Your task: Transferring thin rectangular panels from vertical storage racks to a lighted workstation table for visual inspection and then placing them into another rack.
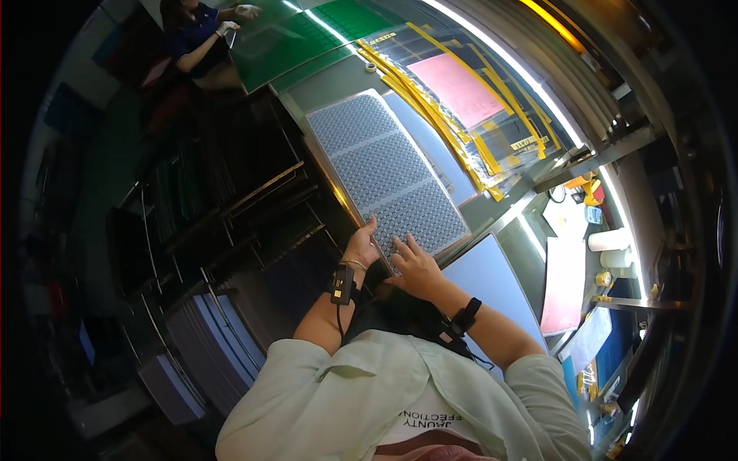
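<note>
A long rectangular sheet (380,170), grey-blue with rows of small round shapes in three blocks and a pale border, lies on the table in front of me. At its near left edge is my left hand (360,246), thumb up along the border and the other fingers mostly out of sight beneath; it appears to grip that edge. My right hand (415,267) rests on the near end of the sheet, fingers spread and fingertips touching the pattern. Partly under the sheet's right side shows a plain pale blue sheet (430,146).
Clear film with yellow tape strips (492,165) and a pink sheet (459,88) lie at the far right. Another pale board (496,284) is beside my right arm. Dark racks (261,184) stand left. A gloved co-worker (201,34) is by a green surface (307,38).
</note>
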